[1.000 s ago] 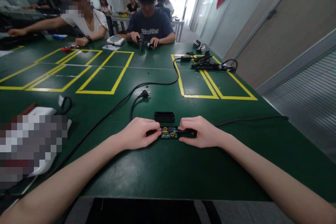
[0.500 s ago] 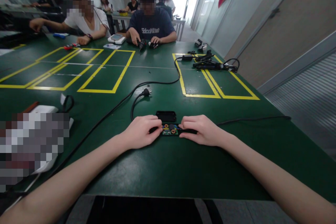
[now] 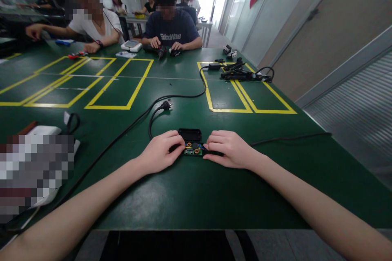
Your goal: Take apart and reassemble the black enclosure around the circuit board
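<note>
A small open black case (image 3: pixel 192 155) lies on the green table, with a circuit board (image 3: pixel 192 149) inside that carries copper-coloured coils. My left hand (image 3: pixel 162 151) pinches at the left end of this case, thumb and fingertips close together. At the opposite end, the fingers of my right hand (image 3: pixel 228 149) are bent around the case's edge and the black cable there. What exactly lies under my fingertips is partly hidden. Just behind, a black case cover (image 3: pixel 190 134) rests hollow side up. A black cord with a plug (image 3: pixel 166 105) curves out behind my left hand.
A long black cable (image 3: pixel 128 127) crosses the green table (image 3: pixel 196 195) to a bundle of black adapters and cords (image 3: pixel 241 74). Yellow tape (image 3: pixel 107 108) marks rectangles. A blurred-out item (image 3: pixel 36 171) lies at left. Across the table, a co-worker's hands are by a power drill (image 3: pixel 161 51).
The view has shifted slightly, moving the table items a little left in the picture. Both my hands stay at the case's ends, with small finger shifts. A co-worker's hands moved slightly by the drill.
</note>
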Available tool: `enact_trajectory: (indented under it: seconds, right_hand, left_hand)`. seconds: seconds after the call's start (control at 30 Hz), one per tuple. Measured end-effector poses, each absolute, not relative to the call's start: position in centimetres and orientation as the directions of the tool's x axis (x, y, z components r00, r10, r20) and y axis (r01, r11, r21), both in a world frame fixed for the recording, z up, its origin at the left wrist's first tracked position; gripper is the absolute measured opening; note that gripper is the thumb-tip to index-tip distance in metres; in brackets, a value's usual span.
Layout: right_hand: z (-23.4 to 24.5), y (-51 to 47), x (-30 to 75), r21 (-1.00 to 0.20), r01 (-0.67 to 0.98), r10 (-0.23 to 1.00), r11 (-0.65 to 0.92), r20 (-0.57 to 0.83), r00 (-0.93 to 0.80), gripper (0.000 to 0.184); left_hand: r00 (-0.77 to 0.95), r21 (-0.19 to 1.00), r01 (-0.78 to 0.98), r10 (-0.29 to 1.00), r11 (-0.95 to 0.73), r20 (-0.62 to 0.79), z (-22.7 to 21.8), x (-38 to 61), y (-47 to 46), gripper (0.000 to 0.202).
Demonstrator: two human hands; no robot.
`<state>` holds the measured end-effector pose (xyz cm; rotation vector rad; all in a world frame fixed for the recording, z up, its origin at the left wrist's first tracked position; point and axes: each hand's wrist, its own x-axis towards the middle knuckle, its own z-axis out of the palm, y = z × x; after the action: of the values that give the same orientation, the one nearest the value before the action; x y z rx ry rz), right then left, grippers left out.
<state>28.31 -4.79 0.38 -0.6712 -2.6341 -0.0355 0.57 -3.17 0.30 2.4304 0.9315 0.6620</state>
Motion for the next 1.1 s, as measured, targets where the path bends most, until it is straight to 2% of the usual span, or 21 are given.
enact_trajectory:
  seconds: [0.13,0.23,0.37,0.47,0.63,0.87,1.1]
  right_hand:
    - [0.0,-4.6,28.1,-0.158,0.491,0.498,0.857,0.498,-0.710,0.022]
    - [-0.5,-4.4,27.9,-0.171,0.560,0.545,0.811,0.569,-0.616,0.020]
    - [-1.1,-4.2,27.7,-0.192,0.627,0.630,0.755,0.479,-0.612,0.032]
    - [-1.5,-4.2,27.8,-0.254,0.634,0.674,0.730,0.423,-0.606,0.030]
    - [-1.5,-4.1,28.2,-0.386,0.574,0.692,0.722,0.425,-0.583,0.030]
    - [-0.9,-4.2,28.3,-0.552,0.481,0.727,0.681,0.429,-0.536,0.018]
    - [-0.4,-4.4,27.9,-0.778,0.381,0.845,0.499,0.339,-0.414,0.003]
  left_hand:
    - [0.635,0.568,0.492,0.718,-0.660,0.284,0.0,0.4,-3.0,0.009]
    - [0.626,0.542,0.517,0.725,-0.662,0.289,0.0,0.3,-2.9,0.017]
    - [0.640,0.486,0.540,0.710,-0.687,0.293,0.1,0.3,-3.0,0.022]
    - [0.631,0.460,0.562,0.716,-0.687,0.299,0.1,0.4,-3.1,0.023]
    - [0.644,0.423,0.560,0.695,-0.713,0.319,0.0,0.5,-3.1,0.022]
    - [0.688,0.418,0.491,0.635,-0.764,0.351,-0.3,0.3,-2.9,0.025]
    - [0.700,0.429,0.453,0.610,-0.781,0.371,-0.4,0.3,-2.9,0.025]
